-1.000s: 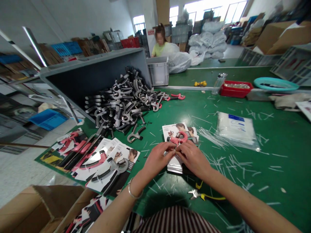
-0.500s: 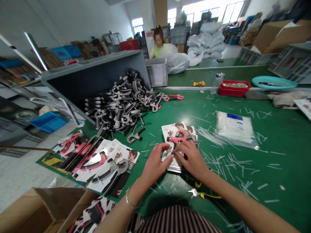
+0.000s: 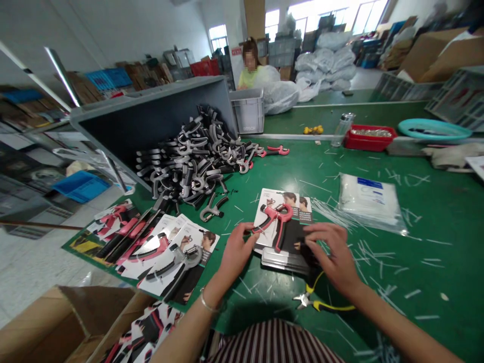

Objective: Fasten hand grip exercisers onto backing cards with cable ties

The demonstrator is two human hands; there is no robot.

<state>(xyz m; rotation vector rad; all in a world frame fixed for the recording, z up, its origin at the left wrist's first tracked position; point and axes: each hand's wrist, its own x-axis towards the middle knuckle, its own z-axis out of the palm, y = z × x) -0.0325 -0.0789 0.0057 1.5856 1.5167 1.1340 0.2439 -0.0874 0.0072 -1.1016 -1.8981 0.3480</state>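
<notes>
A pink and black hand grip strengthener (image 3: 273, 222) lies on a printed card (image 3: 280, 217), which rests on a small stack of cards (image 3: 282, 262). My left hand (image 3: 237, 254) is at the left of it, fingertips at the black handle end. My right hand (image 3: 333, 252) lies over the card's lower right corner, its fingers curled on the edge. Yellow-handled side cutters (image 3: 313, 302) lie just below my right hand. A large heap of black and grey grip strengtheners (image 3: 189, 156) stands beyond, with finished cards (image 3: 159, 252) to my left.
White cable tie offcuts litter the green workbench (image 3: 416, 212), beside a bag of cable ties (image 3: 370, 201). A red tray (image 3: 368, 138) and a grey crate (image 3: 247, 111) stand beyond. A person (image 3: 249, 65) sits at the back. A cardboard box (image 3: 64, 322) stands at lower left.
My hands have moved apart, leaving the pink grip strengthener uncovered on its card. My right hand has shifted to the right, to the card's corner. The card now lies flatter and more upright in view.
</notes>
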